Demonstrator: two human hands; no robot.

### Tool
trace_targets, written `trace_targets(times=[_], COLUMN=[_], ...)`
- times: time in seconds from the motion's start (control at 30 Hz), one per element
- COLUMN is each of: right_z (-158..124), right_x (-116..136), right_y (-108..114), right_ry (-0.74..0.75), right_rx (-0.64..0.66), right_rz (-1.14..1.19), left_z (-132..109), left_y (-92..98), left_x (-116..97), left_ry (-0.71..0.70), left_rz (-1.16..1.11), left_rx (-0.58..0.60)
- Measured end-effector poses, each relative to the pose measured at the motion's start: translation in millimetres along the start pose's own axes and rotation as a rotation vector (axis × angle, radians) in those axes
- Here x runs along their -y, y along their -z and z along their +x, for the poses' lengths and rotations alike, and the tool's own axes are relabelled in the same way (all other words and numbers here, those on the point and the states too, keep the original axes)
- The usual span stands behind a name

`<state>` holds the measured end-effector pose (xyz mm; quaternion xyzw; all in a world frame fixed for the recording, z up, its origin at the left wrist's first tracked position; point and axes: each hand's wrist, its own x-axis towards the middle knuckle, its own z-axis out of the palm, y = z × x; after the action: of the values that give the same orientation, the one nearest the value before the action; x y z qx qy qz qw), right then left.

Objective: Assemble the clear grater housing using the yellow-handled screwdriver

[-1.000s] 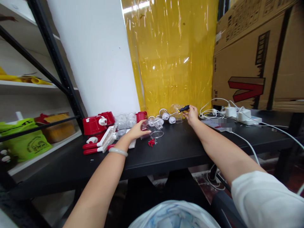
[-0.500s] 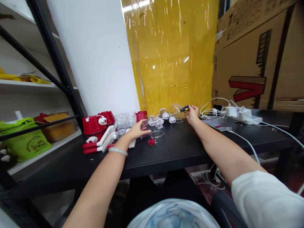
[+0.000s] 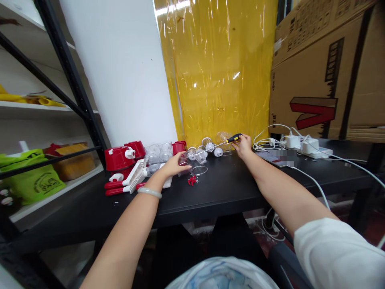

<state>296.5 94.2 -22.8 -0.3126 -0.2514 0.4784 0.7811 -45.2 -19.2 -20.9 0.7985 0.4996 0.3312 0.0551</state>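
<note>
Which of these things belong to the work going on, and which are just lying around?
Likely part of the work:
Screwdriver, in the right hand
Reddish part, in the left hand
Small red pieces, just beside the left hand
Clear cups, probably

Apparently just lying around:
Cardboard box
White chargers
Green bag, on the shelf

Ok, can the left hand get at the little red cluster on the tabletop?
Probably, after letting go: the left hand holds a see-through part, but the red cluster lies close by, uncovered.
</note>
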Motion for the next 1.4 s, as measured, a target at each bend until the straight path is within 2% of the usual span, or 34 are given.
trace_targets(times=[0.33, 0.73, 1.13, 1.4], right_z=[0.4, 1.6, 5.4, 1.0], right_x=[-1.8, -1.9, -5.3, -2.6], right_y=[-0.3, 0.9, 0.7, 0.4], right_ry=[0.014, -0.01, 0.024, -0.011], right_rx=[-0.014, 0.037, 0.013, 0.038], right_rz=[-0.042, 0.054, -0.028, 0.04], left_z=[-0.4, -0.1, -1.0, -1.7], left_y=[0.6, 0.1, 0.9, 1.2], left_x=[-1.4, -0.9, -2.9, -3.9], left_ry=[0.009, 0.01, 0.005, 0.016], left_rz=[0.006, 0.005, -0.008, 0.006], left_rx=[0.003, 0.001, 0.0, 0.0])
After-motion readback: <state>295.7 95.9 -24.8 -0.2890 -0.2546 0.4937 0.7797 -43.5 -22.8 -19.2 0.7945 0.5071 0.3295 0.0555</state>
